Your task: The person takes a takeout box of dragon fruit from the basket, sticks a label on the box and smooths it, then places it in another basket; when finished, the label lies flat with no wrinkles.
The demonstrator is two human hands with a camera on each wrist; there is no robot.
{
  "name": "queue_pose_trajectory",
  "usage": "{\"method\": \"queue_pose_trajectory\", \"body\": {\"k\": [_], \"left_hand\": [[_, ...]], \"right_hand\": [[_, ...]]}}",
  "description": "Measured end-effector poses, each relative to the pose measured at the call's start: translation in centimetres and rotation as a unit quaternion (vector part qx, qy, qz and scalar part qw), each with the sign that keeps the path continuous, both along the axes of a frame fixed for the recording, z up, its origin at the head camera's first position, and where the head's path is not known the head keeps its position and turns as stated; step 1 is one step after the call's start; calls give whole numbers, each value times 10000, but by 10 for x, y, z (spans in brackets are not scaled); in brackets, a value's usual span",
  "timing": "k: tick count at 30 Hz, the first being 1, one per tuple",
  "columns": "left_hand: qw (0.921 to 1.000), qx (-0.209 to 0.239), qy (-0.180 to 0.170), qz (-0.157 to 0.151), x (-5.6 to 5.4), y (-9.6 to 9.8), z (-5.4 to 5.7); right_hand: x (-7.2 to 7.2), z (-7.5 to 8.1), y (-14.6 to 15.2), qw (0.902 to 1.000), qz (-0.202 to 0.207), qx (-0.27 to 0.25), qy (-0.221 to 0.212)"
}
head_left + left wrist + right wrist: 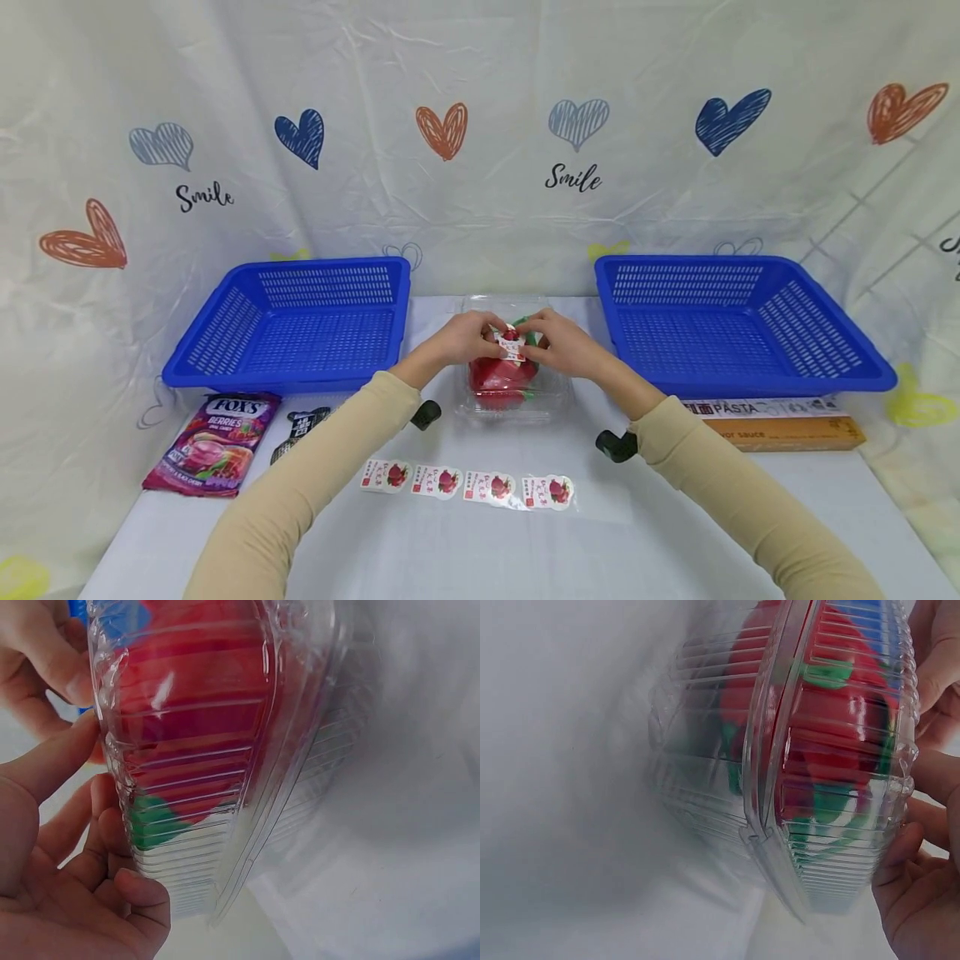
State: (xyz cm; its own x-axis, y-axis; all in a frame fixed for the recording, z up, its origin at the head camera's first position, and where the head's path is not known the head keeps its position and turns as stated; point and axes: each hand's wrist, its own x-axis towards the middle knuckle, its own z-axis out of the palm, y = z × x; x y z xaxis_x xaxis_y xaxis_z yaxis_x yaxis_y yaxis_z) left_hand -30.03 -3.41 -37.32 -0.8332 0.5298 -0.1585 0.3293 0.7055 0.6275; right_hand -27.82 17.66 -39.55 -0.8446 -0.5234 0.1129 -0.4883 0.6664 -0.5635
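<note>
A clear plastic clamshell box stands closed at the table's middle, with red fruit with green parts inside. Over its lid is a white sticker printed with a red fruit. My left hand pinches the sticker's left edge between thumb and fingers. On the opposite edge, my right hand pinches it likewise. Both hands lie right at the lid: the left wrist view shows the left fingers against the ribbed plastic, and the right wrist view shows the right fingers there too.
Blue baskets stand behind left and behind right. In front lies a strip of several fruit stickers. A purple candy bag and a black patterned packet lie left; a pasta pack and an orange-brown box lie right.
</note>
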Motion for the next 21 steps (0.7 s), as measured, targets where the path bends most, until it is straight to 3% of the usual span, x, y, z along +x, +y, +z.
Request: {"method": "queue_pose_trajectory", "body": {"k": [6,21], "left_hand": [[9999,91,-22,109,1,0,0],[9988,-309,-353,-153,-6,2,8]], "right_hand": [[1,-5,2,9996,-35,-258,116],[6,4,-7,9992,-178,363,-70]]}}
